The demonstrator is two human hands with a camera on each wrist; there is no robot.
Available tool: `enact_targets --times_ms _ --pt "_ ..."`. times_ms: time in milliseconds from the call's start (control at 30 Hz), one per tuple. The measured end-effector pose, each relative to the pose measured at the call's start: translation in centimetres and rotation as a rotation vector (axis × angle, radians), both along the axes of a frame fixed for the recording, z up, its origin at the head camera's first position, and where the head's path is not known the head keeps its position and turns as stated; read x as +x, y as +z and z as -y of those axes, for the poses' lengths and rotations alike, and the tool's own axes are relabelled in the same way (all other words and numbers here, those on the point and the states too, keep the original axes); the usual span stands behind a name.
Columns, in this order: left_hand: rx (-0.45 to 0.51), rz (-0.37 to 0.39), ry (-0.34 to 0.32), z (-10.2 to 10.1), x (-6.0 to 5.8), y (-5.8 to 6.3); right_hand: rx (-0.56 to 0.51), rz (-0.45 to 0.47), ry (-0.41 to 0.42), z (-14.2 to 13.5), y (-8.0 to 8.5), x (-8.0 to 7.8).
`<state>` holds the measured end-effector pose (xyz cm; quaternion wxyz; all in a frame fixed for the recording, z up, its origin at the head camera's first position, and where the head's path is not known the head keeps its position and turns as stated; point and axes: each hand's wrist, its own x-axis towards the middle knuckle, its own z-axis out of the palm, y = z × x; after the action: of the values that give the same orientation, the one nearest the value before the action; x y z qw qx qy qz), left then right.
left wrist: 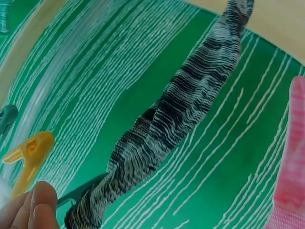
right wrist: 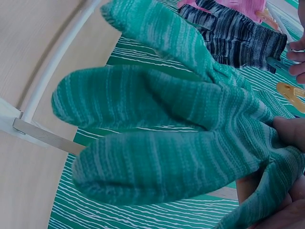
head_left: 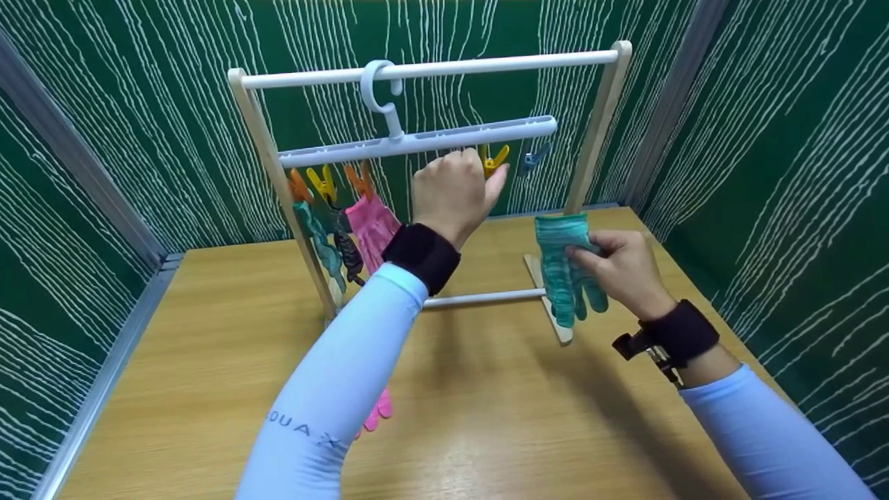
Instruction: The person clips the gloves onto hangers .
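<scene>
Sleeved, my left hand (head_left: 455, 194) reaches curled toward the yellow clip (head_left: 494, 160), holding nothing; my right hand (head_left: 621, 267) pinches the green glove (head_left: 564, 267), which might slip onto the tabletop (head_left: 486, 417).

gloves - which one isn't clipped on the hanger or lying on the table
The green striped glove, held in the right hand beside the rack's right post; the pink, dark and teal ones hang from clips.

The rack (head_left: 597, 139) stands on the table (head_left: 486, 417), behind both hands. The hanger (head_left: 417, 142) hangs above the left hand (head_left: 451, 194); a glove (head_left: 375, 229) hangs left of it.
</scene>
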<state>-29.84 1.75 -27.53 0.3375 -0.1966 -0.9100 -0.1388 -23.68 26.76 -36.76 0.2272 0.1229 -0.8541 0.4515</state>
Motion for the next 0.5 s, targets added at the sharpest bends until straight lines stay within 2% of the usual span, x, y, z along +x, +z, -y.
enact_targets --times_ms 167,500 --pt "-0.030 0.012 0.054 -0.6 -0.4 0.0 0.003 0.014 -0.006 0.0 -0.2 0.1" --pt "-0.066 0.017 0.113 -1.6 -1.1 0.2 0.012 0.057 -0.009 -0.1 -0.6 0.1"
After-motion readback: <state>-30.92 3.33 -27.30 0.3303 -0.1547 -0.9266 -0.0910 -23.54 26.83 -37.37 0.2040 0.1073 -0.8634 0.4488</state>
